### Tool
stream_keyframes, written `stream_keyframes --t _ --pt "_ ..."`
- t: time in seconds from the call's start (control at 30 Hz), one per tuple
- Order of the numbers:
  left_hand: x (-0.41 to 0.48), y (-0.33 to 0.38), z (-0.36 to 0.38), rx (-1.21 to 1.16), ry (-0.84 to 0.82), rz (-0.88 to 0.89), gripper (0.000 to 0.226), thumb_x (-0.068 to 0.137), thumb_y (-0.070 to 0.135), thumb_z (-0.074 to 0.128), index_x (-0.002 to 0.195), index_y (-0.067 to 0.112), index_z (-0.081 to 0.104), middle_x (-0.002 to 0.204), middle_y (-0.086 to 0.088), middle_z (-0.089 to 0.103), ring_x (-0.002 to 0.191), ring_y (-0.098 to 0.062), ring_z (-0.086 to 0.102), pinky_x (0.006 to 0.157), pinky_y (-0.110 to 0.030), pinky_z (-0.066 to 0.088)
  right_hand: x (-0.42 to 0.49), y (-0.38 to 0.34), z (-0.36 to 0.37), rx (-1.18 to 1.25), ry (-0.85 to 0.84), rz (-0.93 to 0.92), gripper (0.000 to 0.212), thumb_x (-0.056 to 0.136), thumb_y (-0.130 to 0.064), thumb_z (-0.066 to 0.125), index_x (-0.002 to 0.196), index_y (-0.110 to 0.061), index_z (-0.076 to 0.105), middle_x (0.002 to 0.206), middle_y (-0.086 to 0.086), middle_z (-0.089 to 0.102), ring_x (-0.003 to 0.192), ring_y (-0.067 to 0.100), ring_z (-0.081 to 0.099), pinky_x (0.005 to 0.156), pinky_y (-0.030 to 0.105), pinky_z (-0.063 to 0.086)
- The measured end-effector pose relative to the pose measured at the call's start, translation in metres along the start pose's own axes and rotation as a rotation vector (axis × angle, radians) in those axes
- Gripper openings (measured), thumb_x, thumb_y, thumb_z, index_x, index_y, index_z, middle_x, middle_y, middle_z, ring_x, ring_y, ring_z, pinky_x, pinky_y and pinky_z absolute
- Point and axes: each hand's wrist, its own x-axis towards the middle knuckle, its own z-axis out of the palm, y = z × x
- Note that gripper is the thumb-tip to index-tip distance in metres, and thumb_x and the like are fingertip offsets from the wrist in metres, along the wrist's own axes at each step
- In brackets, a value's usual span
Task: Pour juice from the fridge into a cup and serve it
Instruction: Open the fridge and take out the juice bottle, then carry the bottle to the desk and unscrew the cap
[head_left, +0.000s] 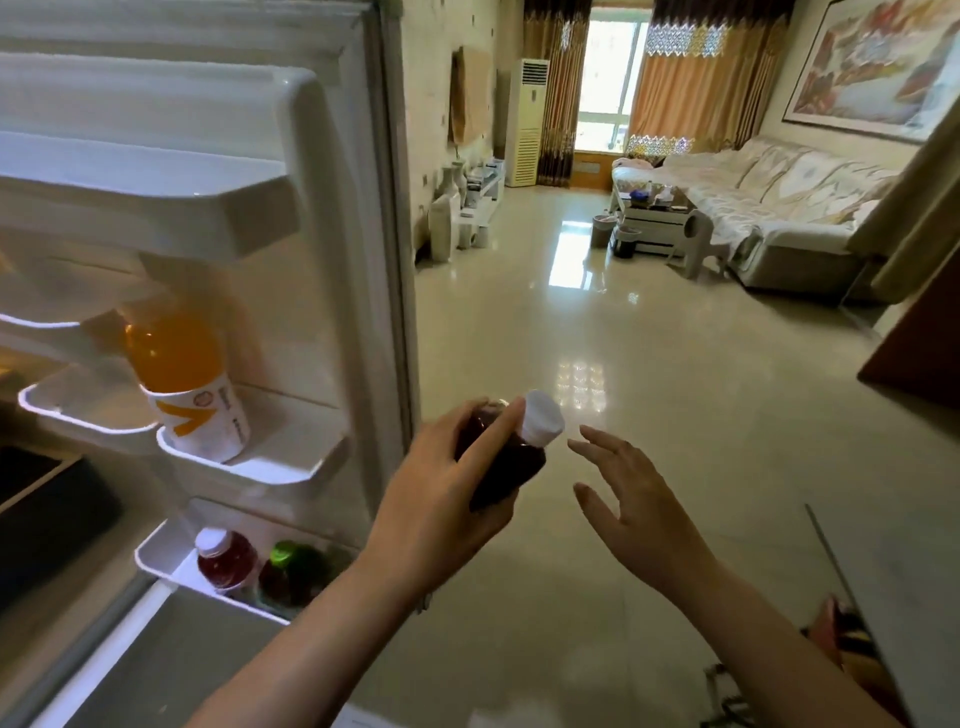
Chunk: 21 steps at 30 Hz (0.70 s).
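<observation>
The fridge door (332, 260) stands wide open and fills the side of the view. It is white, with shelves on its inside. Everything else is told from this door.

Far past the door is a living room with a shiny floor (649, 364), a long pale sofa (779, 208) and a bright window (610, 78).

On the door's middle shelf stands a big orange bottle (179, 364). It leans a little, and its white label has an orange mark. The top of it is blurry, so its cap is hard to make out.

On the door's bottom shelf stand two smaller bottles, close together. One is a red bottle (226, 561) with a white cap. The other is a green-capped bottle (288, 571), and it looks dark inside.

Just off the door's outer edge, the left hand (441, 499) holds a dark juice bottle (506, 457) in the air. The fingers are wrapped tight around its body. The bottle tilts, with its white cap (543, 418) pointing up and away from the door.

Farther from the door is the right hand (631, 504). Its fingers are spread apart and hold nothing. The fingertips are near the white cap but not touching it.
</observation>
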Motion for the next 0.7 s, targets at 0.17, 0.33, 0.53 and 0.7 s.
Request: stream_keyframes --t 0.17,0.33,0.53,0.7 --pt "-0.001 0.031 0.076 0.003 -0.104 -0.038 0.07 0.083 0.034 0.063 0.145 0.027 0.032 0.133 -0.006 0.046 0.11 -0.024 0.048 0.08 -0.029 0.047 -0.041 0.07 -0.029 -0.013 -0.093 0.075 0.044 0.088 -0.047 0.039 0.129 -0.034 0.046 0.134 -0.02 0.041 0.123 -0.009 0.03 0.101 0.02 0.027" --pt "-0.002 0.038 0.142 -0.009 -0.25 -0.143 0.089 0.075 0.026 0.075 0.148 0.029 0.024 0.132 -0.007 0.047 0.11 -0.024 0.05 0.078 -0.028 0.048 -0.04 0.116 -0.039 -0.012 -0.186 0.11 0.039 0.089 -0.045 0.042 0.122 -0.028 0.054 0.124 -0.009 0.055 0.116 0.002 0.043 0.1 0.029 0.039" --pt "0.021 0.015 0.197 0.01 -0.304 -0.2 0.088 0.077 0.026 0.072 0.149 0.029 0.021 0.133 -0.009 0.047 0.112 -0.026 0.051 0.08 -0.037 0.05 0.006 0.156 -0.024 0.023 -0.307 0.098 0.03 0.093 -0.031 0.05 0.122 -0.023 0.054 0.126 -0.004 0.054 0.119 0.013 0.045 0.099 0.028 0.036" --pt "0.057 -0.03 0.235 -0.001 -0.265 -0.282 0.088 0.073 0.023 0.076 0.146 0.029 0.028 0.128 -0.006 0.051 0.106 -0.023 0.052 0.076 -0.031 0.05 0.073 0.195 0.002 0.018 -0.328 0.083 0.032 0.092 -0.03 0.052 0.122 -0.021 0.054 0.124 -0.003 0.056 0.117 0.015 0.047 0.097 0.027 0.037"
